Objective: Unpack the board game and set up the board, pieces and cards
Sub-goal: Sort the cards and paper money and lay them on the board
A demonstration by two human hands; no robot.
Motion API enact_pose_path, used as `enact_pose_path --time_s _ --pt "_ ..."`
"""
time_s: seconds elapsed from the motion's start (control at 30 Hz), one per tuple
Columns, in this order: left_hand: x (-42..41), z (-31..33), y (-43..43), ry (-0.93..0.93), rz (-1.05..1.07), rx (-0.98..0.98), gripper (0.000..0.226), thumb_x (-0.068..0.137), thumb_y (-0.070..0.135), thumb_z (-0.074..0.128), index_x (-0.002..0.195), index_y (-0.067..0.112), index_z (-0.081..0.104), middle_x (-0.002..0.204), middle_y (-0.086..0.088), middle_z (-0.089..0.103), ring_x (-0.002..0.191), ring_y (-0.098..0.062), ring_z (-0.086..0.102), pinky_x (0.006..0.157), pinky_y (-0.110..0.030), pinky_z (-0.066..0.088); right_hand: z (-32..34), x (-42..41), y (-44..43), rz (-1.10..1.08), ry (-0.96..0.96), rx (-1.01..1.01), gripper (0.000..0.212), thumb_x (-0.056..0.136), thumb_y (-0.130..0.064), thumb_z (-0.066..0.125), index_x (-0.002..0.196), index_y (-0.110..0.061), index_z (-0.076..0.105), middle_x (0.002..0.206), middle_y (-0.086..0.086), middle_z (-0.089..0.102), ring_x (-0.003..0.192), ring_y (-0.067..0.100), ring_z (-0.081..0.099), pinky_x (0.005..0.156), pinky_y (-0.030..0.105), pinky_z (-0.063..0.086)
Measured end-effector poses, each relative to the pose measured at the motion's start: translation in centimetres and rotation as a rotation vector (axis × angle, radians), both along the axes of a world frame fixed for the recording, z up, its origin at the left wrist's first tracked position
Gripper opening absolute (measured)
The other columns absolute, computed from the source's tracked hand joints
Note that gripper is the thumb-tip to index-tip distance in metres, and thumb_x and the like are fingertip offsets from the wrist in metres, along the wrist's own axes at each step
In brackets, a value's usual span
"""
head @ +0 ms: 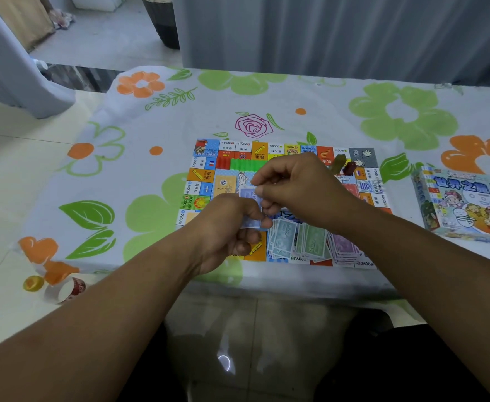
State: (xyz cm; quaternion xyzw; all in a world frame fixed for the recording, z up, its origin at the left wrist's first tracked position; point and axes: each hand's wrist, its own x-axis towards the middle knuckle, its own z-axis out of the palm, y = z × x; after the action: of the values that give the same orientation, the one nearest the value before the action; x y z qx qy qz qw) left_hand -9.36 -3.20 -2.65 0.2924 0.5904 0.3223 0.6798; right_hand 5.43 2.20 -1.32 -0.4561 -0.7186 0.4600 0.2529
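the left hand is curling its fingers and thumb round the bottom of some blue play money notes. the right hand is pinching the top end of them. both hands are hanging over the game board. just beside the left hand, 3 play money piles are lying side by side on the board's near edge. farther back, a row of green houses is sitting on the board. the board is lying flat on the flowery tablecloth. the game box is resting well apart on the right.
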Motion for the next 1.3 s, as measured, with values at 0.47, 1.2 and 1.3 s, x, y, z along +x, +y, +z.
enact_pose_path --time_s 0.47,1.2,1.3 --pt "-0.2 0.17 0.15 -0.088 0.029 -0.015 0.029 0.096 0.009 0.044 0.116 0.003 0.065 0.092 -0.009 0.075 0.046 -0.016 0.059 0.039 -0.018 0.037 -0.04 0.03 0.14 -0.056 0.011 0.019 0.01 0.088 0.006 0.068 0.093 0.0 0.073 0.063 0.005 0.067 0.051 0.008 0.064 0.057 0.022 0.056" --pt "-0.55 0.15 -0.07 -0.026 -0.088 -0.023 0.025 0.097 0.012 0.044 0.107 0.006 0.066 0.082 -0.009 0.072 0.045 -0.014 0.044 0.039 -0.018 0.029 0.08 0.2 0.61 -0.004 -0.052 0.039 0.009 0.083 0.007 0.072 0.086 0.0 0.076 0.058 -0.004 0.068 0.059 0.022 0.07 0.06 0.023 0.058" --pt "-0.77 0.1 -0.09 -0.012 -0.113 -0.036 0.025 0.098 0.013 0.045 0.103 0.007 0.068 0.086 -0.01 0.073 0.048 -0.015 0.045 0.039 -0.019 0.031 0.11 0.11 0.5 0.006 -0.049 0.025 0.008 0.083 0.008 0.071 0.087 0.001 0.075 0.066 0.004 0.069 0.058 0.021 0.069 0.058 0.02 0.055"
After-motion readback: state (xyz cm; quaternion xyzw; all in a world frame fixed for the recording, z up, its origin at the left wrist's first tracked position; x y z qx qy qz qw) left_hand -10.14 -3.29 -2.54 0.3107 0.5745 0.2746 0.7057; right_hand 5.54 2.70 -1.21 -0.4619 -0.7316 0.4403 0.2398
